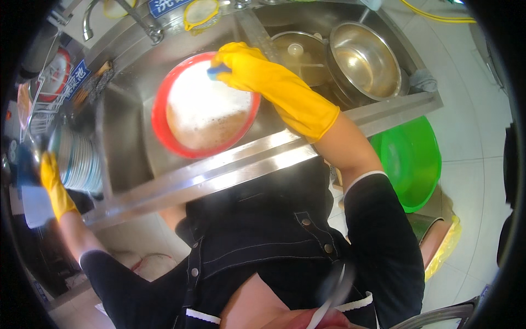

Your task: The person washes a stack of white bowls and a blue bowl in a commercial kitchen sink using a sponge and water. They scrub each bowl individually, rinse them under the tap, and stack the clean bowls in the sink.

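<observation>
My right hand [242, 68], in a yellow rubber glove, pinches a blue sponge [218, 72] at the far rim of a red basin [162, 125]. White suds [205, 94] and brownish water fill the basin, which sits in a stainless steel sink [123, 135]. Out at the far left, my left hand [55, 181], gloved the same way, is beside a stack of plates [80, 158] with white and bluish rims. Its fingers point away from me and are blurred, so whether they grip anything is unclear.
Metal bowls [365, 61] and a lidded pot [296, 51] occupy the right sink. A faucet [154, 33] rises behind the basin; a yellow-rimmed strainer [201, 14] lies at the back ledge. Below right stands a green plastic basin [407, 164]. A wire rack [39, 103] is at far left.
</observation>
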